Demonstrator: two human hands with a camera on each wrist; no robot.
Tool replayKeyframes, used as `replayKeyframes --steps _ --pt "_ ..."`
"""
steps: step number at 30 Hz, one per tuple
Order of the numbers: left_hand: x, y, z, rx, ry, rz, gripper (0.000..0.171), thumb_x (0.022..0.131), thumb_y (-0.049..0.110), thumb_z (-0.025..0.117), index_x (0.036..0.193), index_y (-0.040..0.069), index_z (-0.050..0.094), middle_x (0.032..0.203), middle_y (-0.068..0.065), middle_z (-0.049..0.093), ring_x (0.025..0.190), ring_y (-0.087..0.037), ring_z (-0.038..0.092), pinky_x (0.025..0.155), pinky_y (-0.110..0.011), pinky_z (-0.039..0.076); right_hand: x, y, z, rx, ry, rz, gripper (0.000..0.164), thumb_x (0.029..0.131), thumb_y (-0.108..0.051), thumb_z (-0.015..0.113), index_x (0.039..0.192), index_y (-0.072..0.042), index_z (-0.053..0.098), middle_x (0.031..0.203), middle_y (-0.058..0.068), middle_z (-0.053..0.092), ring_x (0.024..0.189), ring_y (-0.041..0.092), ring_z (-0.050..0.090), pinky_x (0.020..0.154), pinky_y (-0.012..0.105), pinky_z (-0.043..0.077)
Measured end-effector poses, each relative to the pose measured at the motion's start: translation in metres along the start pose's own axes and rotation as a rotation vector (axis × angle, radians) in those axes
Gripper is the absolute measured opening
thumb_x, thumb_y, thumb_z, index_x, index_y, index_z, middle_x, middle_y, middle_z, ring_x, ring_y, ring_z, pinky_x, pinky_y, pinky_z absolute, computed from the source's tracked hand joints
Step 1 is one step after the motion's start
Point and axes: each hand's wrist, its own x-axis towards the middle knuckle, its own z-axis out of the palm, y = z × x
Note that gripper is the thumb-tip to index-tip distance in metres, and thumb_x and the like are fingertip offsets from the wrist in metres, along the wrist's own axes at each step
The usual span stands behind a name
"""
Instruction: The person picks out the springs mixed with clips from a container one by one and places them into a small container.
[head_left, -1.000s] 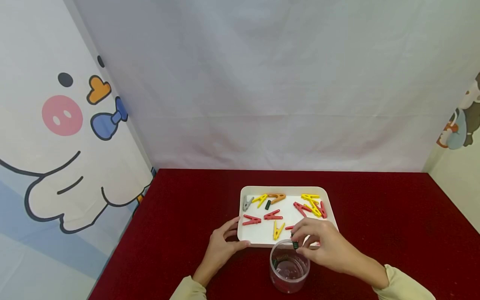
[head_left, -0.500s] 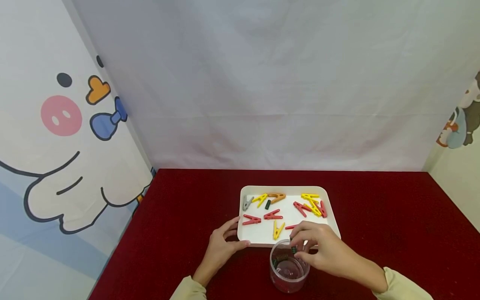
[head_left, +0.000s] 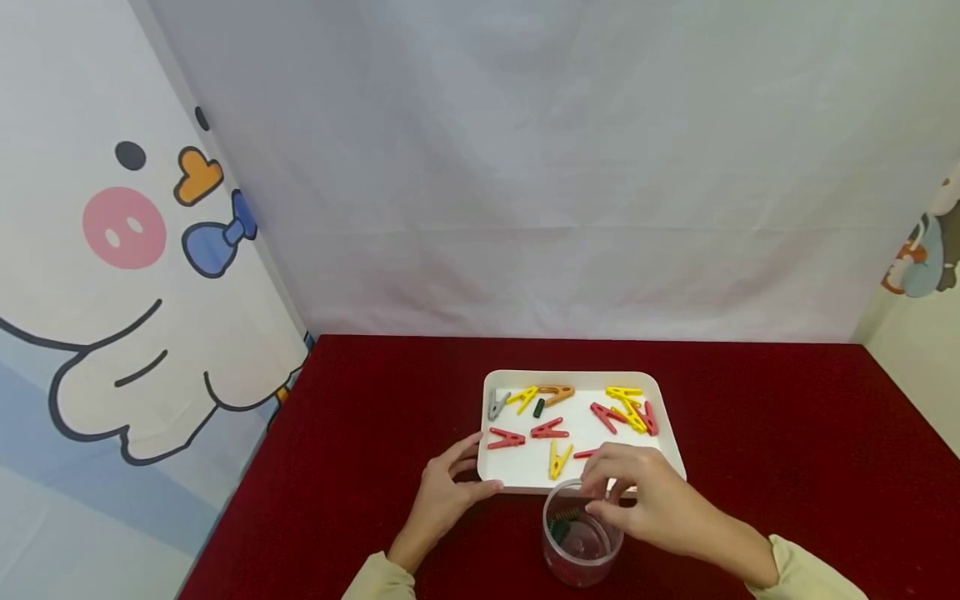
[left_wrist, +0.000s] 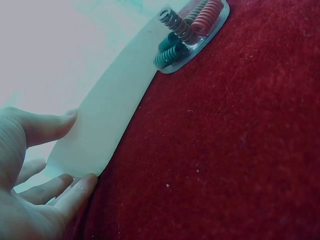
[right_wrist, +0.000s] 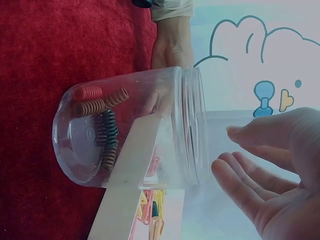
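A clear plastic jar [head_left: 582, 575] stands in front of the white tray [head_left: 517, 475]. Red, brown and green coil springs [right_wrist: 106, 127] lie at its bottom. My right hand [head_left: 648, 496] is over the jar's rim, thumb and fingertips parted, with nothing between them in the right wrist view. At the tray's front left corner, my left hand [head_left: 441, 500] holds the walls between thumb and fingers. Red, yellow, orange and grey plastic clips [head_left: 550, 428] are scattered in the tray. Among them lies one dark green spring [head_left: 539, 407]; the right hand hides the tray's front right part.
Dark red cloth [head_left: 375, 417] covers the table. A pale curtain [head_left: 555, 167] hangs behind it, and a cartoon-printed sheet [head_left: 112, 333] stands along the left side.
My right hand has let go of a dark green spring, which now lies inside the jar. Its fingers have parted over the rim. The left hand stays at the tray corner.
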Motion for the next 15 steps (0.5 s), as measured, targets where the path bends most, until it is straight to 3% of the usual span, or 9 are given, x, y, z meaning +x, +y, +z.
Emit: replayKeyframes --steps 5,15 --pt "0.0 -0.001 0.0 0.007 0.005 -0.006 0.073 0.069 0.016 0.085 0.134 0.012 0.054 0.126 -0.013 0.056 0.108 -0.028 0.057 0.079 -0.034 0.05 0.004 0.002 -0.003 -0.015 0.024 -0.011 0.028 0.072 0.003 0.076 0.085 -0.019 0.066 0.086 -0.007 0.063 0.072 0.008 0.059 0.057 0.021 0.051" --pt "0.002 -0.004 0.0 0.01 0.006 -0.021 0.071 0.07 0.016 0.084 0.134 0.014 0.054 0.126 -0.011 0.056 0.109 -0.027 0.056 0.081 -0.036 0.051 0.012 0.012 -0.007 -0.011 0.032 0.057 0.027 0.072 0.002 0.076 0.089 -0.017 0.066 0.088 -0.005 0.064 0.073 0.007 0.061 0.058 0.024 0.053"
